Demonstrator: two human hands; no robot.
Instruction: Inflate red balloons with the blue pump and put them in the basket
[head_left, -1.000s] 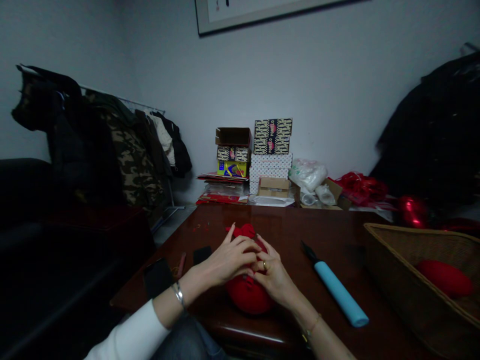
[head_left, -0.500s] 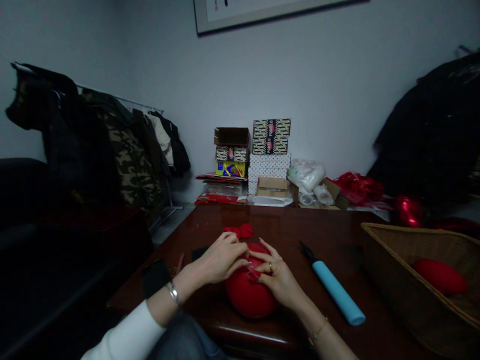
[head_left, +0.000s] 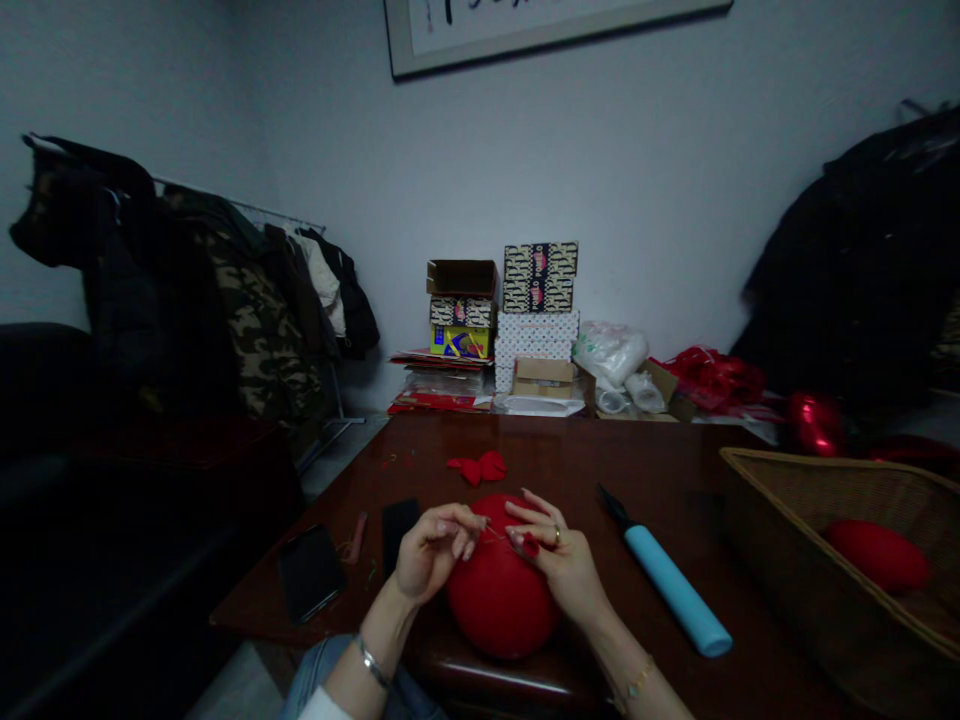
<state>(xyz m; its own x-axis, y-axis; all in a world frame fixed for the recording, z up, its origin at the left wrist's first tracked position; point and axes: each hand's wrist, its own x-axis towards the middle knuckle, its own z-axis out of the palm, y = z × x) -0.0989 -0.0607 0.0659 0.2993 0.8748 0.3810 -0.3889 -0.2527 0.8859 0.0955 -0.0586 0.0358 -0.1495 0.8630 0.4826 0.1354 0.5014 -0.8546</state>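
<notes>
A round, inflated red balloon (head_left: 502,605) rests at the table's near edge, between my hands. My right hand (head_left: 566,565) lies along its upper right side, thumb and finger pinching the balloon's rolled neck (head_left: 531,545). On the upper left, my left hand (head_left: 435,550) is closed in a pinch. A thin pale string (head_left: 495,533) runs from its fingertips towards the neck; whether it is looped around the neck is too small to tell. Small deflated red balloons (head_left: 480,467) lie just beyond.
A blue hand pump (head_left: 679,590) lies right of the balloon. Further right, a wicker basket (head_left: 787,520) holds another red balloon (head_left: 877,555). To the left are a phone (head_left: 311,572) and a dark flat object (head_left: 399,530). Stacked boxes (head_left: 536,345) stand behind the table (head_left: 637,460).
My left hand has drawn back leftward from the right fingers and turned, leaving the string visible between the hands. My right hand still pinches the neck. The view has shifted slightly.
</notes>
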